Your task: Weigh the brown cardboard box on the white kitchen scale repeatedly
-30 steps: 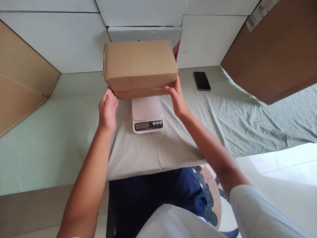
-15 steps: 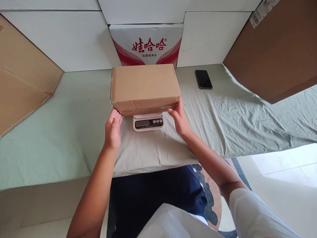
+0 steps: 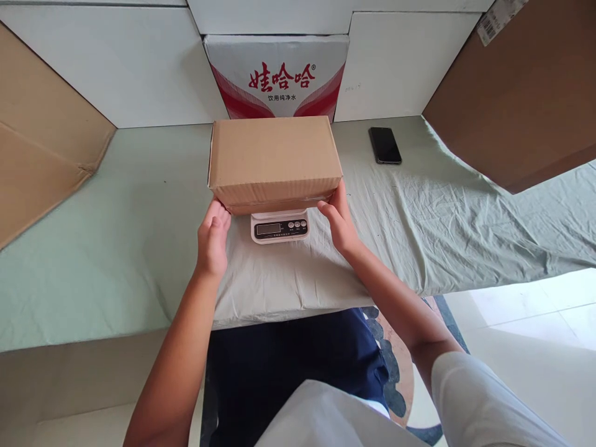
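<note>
**Cardboard box on the scale, a hand at each lower corner**

Nearest, dark blue trousers (image 3: 298, 360) below the table edge. Above them, left hand (image 3: 213, 239) with fingers together, tips at the lower left corner of the cardboard box (image 3: 274, 158); right hand (image 3: 339, 217) loosely spread against the lower right corner. Whether either one truly grips, cannot tell. Box closed, level, resting on the white kitchen scale (image 3: 280, 226), display strip showing beneath its front edge. All on a pale green cloth (image 3: 442, 217). Further right, a black phone (image 3: 385, 145) lying flat. Behind, a red-and-white carton (image 3: 277, 77) against the white wall.
</note>
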Motion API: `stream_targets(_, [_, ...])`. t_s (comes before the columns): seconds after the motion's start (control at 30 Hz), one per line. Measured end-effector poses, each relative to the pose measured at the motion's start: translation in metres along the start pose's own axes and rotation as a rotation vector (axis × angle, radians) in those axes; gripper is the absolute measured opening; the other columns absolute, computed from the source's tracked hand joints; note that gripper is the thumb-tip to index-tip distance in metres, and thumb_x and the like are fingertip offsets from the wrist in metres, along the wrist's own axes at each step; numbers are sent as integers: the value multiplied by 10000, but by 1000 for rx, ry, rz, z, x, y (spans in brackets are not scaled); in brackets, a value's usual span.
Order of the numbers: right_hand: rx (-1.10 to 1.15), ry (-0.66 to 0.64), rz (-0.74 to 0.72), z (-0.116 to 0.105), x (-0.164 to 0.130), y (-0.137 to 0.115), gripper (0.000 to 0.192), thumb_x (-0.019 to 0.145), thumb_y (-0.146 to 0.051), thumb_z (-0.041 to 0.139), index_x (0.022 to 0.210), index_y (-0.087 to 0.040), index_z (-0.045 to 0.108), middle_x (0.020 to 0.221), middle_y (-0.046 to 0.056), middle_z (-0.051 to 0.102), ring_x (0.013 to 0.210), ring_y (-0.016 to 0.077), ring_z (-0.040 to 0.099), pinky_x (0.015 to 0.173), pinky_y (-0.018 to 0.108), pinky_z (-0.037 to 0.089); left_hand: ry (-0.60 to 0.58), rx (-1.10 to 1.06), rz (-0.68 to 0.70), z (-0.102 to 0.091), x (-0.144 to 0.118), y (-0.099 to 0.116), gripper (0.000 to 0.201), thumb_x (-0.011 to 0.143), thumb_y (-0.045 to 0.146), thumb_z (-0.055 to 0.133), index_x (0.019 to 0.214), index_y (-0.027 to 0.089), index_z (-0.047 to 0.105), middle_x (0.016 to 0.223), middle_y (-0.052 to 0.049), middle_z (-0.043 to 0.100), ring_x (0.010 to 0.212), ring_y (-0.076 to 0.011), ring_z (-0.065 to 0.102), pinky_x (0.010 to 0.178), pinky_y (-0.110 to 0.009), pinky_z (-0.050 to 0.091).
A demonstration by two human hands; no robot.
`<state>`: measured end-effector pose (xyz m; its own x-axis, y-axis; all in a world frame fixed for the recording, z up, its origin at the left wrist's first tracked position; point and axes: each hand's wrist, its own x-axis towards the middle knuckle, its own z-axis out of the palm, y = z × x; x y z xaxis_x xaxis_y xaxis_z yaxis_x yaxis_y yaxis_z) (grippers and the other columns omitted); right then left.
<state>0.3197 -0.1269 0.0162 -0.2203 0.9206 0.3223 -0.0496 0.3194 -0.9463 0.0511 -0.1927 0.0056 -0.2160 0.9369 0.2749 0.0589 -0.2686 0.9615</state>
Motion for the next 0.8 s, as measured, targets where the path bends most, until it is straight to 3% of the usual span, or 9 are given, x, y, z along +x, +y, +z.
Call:
stream_targets(0.47, [-4, -4, 31, -1, -1, -4, 842, 908, -713, 648, 1636, -376, 390, 1762, 71, 478, 1642, 359, 448, 1455, 635, 361, -3, -26, -12, -3, 1, -5, 911, 928, 891, 630, 1596, 274, 675, 1696, -148, 625, 1736, -396, 409, 1429, -547, 367])
stream_targets(0.67, [-20, -5, 41, -1, -1, -5, 837, 909, -724, 640, 1640, -393, 403, 1770, 52, 484, 1650, 367, 442, 1457, 659, 357, -17, -23, -6, -3, 0, -4, 953, 965, 871, 611, 1648, 205, 618, 1721, -160, 603, 1730, -405, 414, 1439, -546, 348])
stream_targets(0.8, [-32, -11, 37, 0, -2, -6, 844, 919, -715, 624, 1661, -395, 381, 1792, 46, 455, 1670, 351, 418, 1461, 625, 353, -20, -17, -4, -3, 0, -3, 956, 952, 877, 620, 1676, 253, 607, 1721, -143, 613, 1725, -407, 428, 1438, -553, 350])
